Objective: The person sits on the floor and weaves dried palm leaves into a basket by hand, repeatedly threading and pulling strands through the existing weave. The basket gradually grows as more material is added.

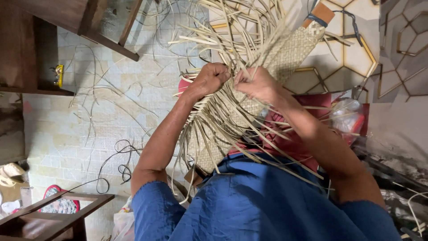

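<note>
A long woven strip of pale straw (292, 49) lies across my lap and runs up to the far right, where a brown block (322, 12) sits at its end. Many loose straw strands (232, 31) fan out from its edge. My left hand (209, 79) is closed on a bunch of these strands at the weave's edge. My right hand (256, 84) pinches strands right beside it; the two hands almost touch. Blue sleeves (249, 205) cover my upper arms.
A dark wooden frame (111, 31) stands at the upper left, a low wooden stool (58, 212) at the lower left. A black cable (118, 165) and stray straw lie on the tiled floor. A clear plastic bag (345, 116) rests on red cloth at the right.
</note>
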